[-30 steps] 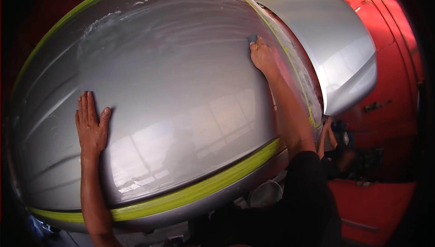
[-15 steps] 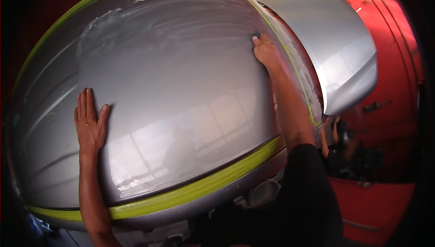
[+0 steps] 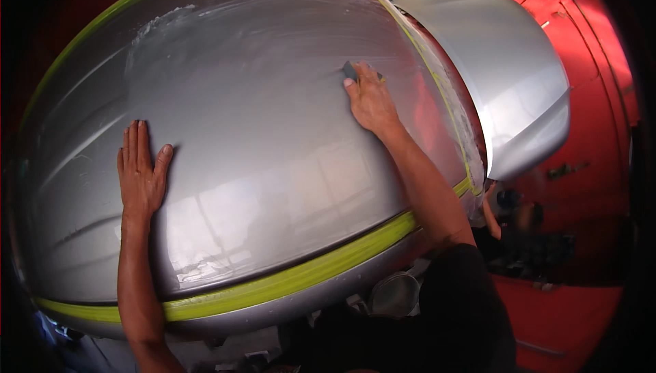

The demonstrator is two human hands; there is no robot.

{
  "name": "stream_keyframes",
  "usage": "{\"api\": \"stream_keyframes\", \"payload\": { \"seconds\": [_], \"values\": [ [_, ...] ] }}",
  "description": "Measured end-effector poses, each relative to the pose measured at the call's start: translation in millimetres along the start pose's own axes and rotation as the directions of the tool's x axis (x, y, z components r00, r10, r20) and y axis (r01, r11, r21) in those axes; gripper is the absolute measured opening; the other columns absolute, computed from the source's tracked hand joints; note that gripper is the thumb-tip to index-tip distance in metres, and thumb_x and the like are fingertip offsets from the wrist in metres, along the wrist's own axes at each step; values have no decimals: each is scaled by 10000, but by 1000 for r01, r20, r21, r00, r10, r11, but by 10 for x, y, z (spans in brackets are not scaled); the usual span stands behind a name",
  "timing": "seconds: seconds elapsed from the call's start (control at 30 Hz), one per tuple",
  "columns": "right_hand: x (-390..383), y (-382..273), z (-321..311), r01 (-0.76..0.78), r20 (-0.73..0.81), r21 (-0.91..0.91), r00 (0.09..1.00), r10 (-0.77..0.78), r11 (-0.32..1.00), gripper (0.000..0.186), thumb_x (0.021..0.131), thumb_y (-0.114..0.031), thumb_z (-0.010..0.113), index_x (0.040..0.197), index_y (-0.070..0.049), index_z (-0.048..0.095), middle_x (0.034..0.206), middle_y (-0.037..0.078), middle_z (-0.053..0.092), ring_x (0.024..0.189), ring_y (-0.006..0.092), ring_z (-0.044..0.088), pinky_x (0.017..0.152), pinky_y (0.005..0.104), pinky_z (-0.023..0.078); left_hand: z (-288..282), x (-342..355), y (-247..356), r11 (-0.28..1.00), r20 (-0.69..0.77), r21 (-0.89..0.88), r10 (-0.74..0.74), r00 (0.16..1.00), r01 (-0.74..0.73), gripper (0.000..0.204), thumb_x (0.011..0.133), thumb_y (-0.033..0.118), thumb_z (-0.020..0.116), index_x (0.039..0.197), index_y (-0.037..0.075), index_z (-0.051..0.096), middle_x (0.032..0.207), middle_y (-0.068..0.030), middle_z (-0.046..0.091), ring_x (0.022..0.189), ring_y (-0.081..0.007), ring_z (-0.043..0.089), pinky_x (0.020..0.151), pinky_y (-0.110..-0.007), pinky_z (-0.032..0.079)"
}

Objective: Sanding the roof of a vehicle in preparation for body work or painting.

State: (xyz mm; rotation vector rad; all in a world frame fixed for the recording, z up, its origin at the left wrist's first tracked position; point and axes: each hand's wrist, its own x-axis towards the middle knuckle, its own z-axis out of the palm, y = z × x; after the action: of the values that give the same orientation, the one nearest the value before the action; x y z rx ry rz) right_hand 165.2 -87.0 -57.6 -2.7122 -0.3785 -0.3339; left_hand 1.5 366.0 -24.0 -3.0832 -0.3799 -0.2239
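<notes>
Grey pad [image 3: 350, 70] on silver body panel [image 3: 273, 113]
Left hand [image 3: 142, 171] lies spread on the panel's left, likely bracing; right hand [image 3: 372, 103] pinches the pad against its upper right, likely steadying it.

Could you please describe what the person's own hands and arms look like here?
Both the left hand and the right hand are bare, with no gloves or watch visible. A dark, apparently black sleeve covers the upper right arm, leaving its forearm uncovered. The left forearm is also bare; its sleeve is out of view.
</notes>
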Motion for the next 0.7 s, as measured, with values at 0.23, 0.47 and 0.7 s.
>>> {"api": "stream_keyframes", "payload": {
  "seconds": [0.23, 0.47, 0.7],
  "values": [
    [406, 289, -153, -320, -29, -185, 947, 320, 929, 718, 1085, -484, 382, 1419, 147, 465, 1428, 357, 501, 1371, 519, 452, 1170, 556, 336, 13, -12, 3, 1000, -15, 8, -7, 1000, 7, 863, 1019, 719, 315, 1644, 127, 253, 1710, -94, 231, 1596, -266, 143, 1292, -505, 131],
    [-747, -1044, 104, 87, 228, 38, 969, -94, 995, 727, 1099, -462, 372, 1550, 106, 319, 1646, 315, 241, 1536, 449, 241, 1256, 536, 195, 18, 11, 9, 1000, 11, -14, -6, 1000, 6, 895, 1011, 733, 315, 1633, 91, 273, 1699, -126, 249, 1591, -289, 160, 1290, -509, 139],
    [-4, 735, -410, -447, -79, -33, 893, 443, 894, 595, 1082, -416, 423, 1353, 101, 540, 1455, 299, 520, 1339, 476, 487, 1121, 577, 371, 33, 14, -17, 1000, 4, 18, -4, 1000, 3, 878, 1024, 709, 330, 1631, 78, 272, 1703, -124, 239, 1592, -287, 159, 1289, -509, 140]
  ]
}}
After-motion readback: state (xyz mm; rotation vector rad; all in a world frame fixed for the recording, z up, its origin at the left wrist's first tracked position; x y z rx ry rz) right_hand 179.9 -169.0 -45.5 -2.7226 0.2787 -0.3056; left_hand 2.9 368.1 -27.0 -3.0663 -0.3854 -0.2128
